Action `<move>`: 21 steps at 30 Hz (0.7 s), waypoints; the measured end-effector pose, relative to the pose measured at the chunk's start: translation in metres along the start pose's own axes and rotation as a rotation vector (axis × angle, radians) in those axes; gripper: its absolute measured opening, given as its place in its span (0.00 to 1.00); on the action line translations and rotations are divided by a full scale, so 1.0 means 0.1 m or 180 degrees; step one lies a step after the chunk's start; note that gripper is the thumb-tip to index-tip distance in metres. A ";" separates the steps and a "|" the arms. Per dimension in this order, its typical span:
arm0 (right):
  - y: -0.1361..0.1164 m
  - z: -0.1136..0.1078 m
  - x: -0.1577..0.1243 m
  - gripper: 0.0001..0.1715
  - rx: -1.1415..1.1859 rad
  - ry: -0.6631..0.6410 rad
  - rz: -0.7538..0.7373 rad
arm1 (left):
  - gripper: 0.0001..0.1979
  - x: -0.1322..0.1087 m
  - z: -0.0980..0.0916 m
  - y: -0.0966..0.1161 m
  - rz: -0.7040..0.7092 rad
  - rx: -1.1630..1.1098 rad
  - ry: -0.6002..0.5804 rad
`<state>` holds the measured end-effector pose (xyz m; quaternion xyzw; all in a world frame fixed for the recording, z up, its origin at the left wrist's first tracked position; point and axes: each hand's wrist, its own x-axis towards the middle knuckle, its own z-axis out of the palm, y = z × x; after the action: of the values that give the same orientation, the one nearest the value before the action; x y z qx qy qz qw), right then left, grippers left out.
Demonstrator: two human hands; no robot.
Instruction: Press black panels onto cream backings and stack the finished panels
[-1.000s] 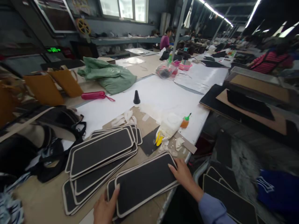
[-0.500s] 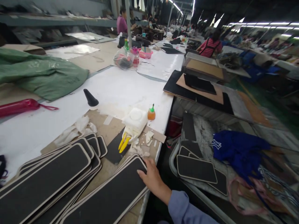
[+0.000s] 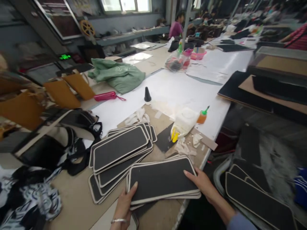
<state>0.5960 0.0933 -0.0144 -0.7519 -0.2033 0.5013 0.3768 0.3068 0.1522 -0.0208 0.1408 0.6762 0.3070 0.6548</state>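
Observation:
A small stack of black rectangular panels [image 3: 163,180] with rounded corners and pale edges sits between my two hands at the table's near side. My left hand [image 3: 124,203], with a silver bracelet at the wrist, grips the stack's left end, thumb on top. At the right end my right hand [image 3: 203,183] grips it too, thumb on the top panel and fingers mostly hidden behind and below. To the left lies a larger, fanned pile of similar black panels [image 3: 121,148].
Beyond the stacks are a white container [image 3: 184,119], yellow-handled tool [image 3: 175,135], orange bottle [image 3: 202,117] and black cone [image 3: 147,95]. At left lie dark bags [image 3: 45,150] and patterned cloth [image 3: 26,198]. More panels [image 3: 259,198] rest on a cart right of the table edge.
The view has swung left. My left hand has come into view and taken the stack's left end. My right hand stays at the right end, and the stack now lies more crosswise.

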 end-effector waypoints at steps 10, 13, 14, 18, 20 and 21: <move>0.09 -0.09 -0.28 0.33 0.0223 -0.0537 0.0225 | 0.28 -0.32 -0.26 -0.14 0.0924 -0.0217 -0.0671; 0.08 -0.07 -0.38 0.30 -0.0025 -0.0462 -0.0039 | 0.28 -0.35 -0.33 -0.21 0.0874 -0.0247 -0.0724; 0.06 -0.05 -0.42 0.30 -0.0151 -0.0392 -0.0117 | 0.29 -0.35 -0.35 -0.24 0.0851 -0.0243 -0.0694; 0.04 0.03 -0.62 0.32 -0.0632 0.0103 -0.0398 | 0.34 -0.30 -0.42 -0.37 0.0807 -0.0370 -0.0632; 0.05 0.07 -0.76 0.30 -0.0761 0.0394 -0.0570 | 0.33 -0.29 -0.46 -0.43 0.0757 -0.0534 -0.0581; 0.05 0.10 -0.85 0.28 -0.0825 0.0530 -0.0678 | 0.32 -0.28 -0.48 -0.46 0.0727 -0.0549 -0.0485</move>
<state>0.5516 0.0352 0.0306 -0.8073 -0.3127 0.3643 0.3432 0.2724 0.0888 -0.0280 0.1828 0.5752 0.4249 0.6747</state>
